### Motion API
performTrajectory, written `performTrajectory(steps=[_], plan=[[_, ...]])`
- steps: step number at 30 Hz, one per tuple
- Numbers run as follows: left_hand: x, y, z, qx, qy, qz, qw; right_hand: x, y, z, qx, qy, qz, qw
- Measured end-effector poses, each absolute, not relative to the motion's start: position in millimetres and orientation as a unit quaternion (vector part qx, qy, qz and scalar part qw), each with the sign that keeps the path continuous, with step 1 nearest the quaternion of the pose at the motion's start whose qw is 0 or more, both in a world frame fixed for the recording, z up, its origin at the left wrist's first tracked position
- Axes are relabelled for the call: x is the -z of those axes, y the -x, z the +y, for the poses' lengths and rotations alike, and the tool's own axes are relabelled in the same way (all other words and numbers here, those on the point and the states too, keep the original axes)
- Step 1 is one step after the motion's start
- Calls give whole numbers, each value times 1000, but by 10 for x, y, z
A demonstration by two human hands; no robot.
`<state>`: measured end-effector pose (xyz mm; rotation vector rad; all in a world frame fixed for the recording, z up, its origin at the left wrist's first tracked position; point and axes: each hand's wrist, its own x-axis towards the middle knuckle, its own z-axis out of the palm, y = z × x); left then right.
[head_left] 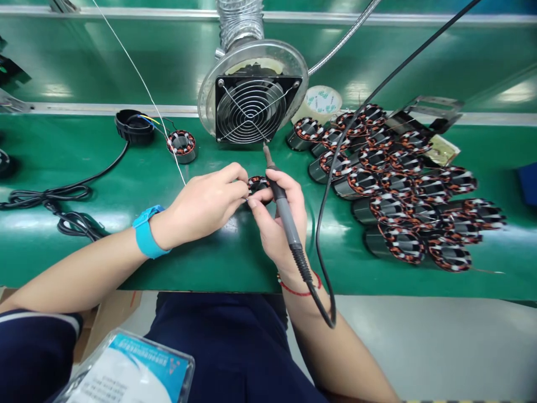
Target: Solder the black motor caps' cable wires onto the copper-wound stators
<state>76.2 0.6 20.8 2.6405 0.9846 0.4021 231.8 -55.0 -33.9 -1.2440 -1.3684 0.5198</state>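
Observation:
My right hand [285, 210] is closed around a grey soldering iron [286, 215], its tip pointing up and away from me toward the fan. The thumb and a finger of that hand also pinch at a small motor stator [257, 183] with copper windings, which stands on the bench. My left hand [213, 196] is closed at the stator's near left side, fingertips meeting those of the right. What its fingertips pinch is too small to make out. Both hands hide most of the stator.
A round fume extractor [254, 106] with a fan guard stands behind my hands. Several wound stators [403, 243] crowd the right side. Another stator [182, 145] and a black cap [133, 126] with a cable are at left. A white solder-like wire [138, 73] hangs down; the iron's black cord [325, 224] loops right.

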Motion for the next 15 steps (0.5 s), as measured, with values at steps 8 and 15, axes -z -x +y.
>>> performTrajectory(steps=[8,15], plan=[[-220,-758,105,-158,-889,371,219,231,-2540,-584,-241,531,-696,419],[-195,-740,183,-175,-876,375,247,198,-2582,-526,-198,539,-727,377]])
